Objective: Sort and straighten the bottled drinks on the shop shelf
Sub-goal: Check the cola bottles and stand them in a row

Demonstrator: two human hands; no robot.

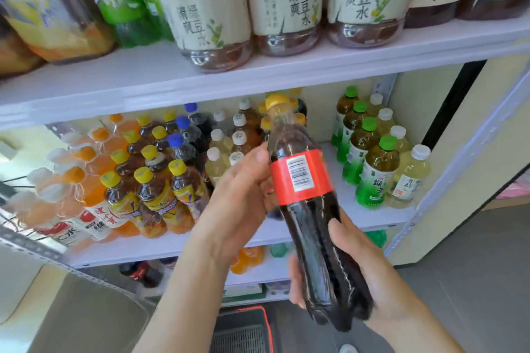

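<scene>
At the left of the middle shelf (352, 206) stand orange drinks (91, 186), some white-capped, some orange-capped; one label reads "C水". Beside them are dark teas (155, 195) with yellow caps and yellow labels, then blue-capped bottles (183, 143) of dark drink, then pale drinks (215, 163) under white caps. On the top shelf (143, 86) above, big bottles (289, 0) with cream labels read "清爽绿豆水" — brown liquid shows at their bases.

Held in the air in front of the middle shelf is the cola (301, 178). It has dark drink, a yellow cap and a red label with the barcode facing out, and its cap end is up and leaning left. The left hand (243, 198) grips it at the label, fingers curled round the far side, thumb by the label's top. The right hand (355, 261) holds its lower half — thumb across the front, fingers wrapped beneath.

At the shelf's right stand green teas (378, 169), green-capped and labelled "绿茶", just beside pale white-capped bottles (410, 178).
</scene>
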